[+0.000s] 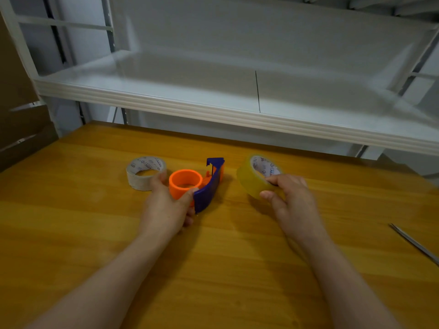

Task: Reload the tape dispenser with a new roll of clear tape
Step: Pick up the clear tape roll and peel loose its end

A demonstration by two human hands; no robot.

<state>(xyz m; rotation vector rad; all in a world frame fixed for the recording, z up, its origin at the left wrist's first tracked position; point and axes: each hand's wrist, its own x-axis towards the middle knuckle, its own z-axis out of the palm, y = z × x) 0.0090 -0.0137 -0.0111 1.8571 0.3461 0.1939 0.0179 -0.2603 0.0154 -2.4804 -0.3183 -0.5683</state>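
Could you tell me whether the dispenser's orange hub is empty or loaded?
Empty: the orange hub is bare, and the new roll is in the right hand.

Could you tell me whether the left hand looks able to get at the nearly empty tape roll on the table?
Probably yes: the left hand grips the dispenser right beside the nearly empty roll, with nothing between them, though it must first let go.

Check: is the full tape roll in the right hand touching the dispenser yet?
Apart. The head view shows bare table between the full roll, held in the right hand, and the dispenser held by the left hand.
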